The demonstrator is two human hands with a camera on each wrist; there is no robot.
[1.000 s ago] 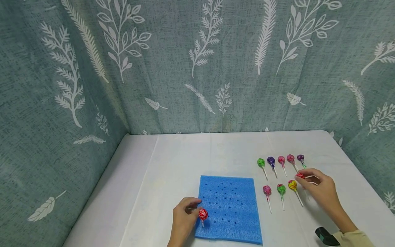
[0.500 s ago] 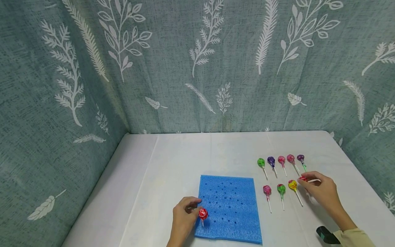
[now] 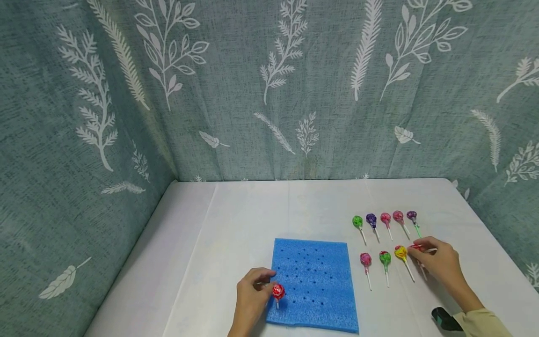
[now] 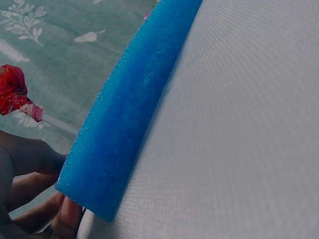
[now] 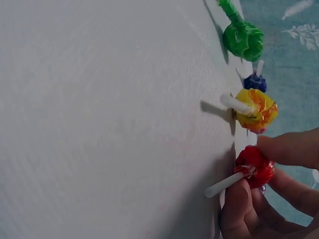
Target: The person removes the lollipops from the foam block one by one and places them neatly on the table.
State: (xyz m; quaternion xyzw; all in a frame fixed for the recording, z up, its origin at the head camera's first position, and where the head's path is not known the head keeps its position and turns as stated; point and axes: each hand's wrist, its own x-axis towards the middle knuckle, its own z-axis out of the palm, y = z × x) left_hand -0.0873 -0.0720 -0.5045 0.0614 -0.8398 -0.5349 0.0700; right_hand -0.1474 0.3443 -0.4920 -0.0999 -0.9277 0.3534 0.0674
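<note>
One red lollipop (image 3: 278, 292) stands in the blue foam block (image 3: 313, 285), your left hand (image 3: 251, 299) pinching its stick. Your right hand (image 3: 440, 263) pinches a second red lollipop (image 5: 254, 166); eight more lie on the tabletop (image 3: 252, 220).

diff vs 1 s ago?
Right hand, pinching a red lollipop, drifted slightly toward the person, beside the yellow lollipop. Left hand kept holding the red lollipop standing in the blue foam. Loose lollipops unmoved.

White table (image 3: 252, 210) bears foam pad (image 3: 313, 281), roughly eight lollipops (image 3: 385, 256).
</note>
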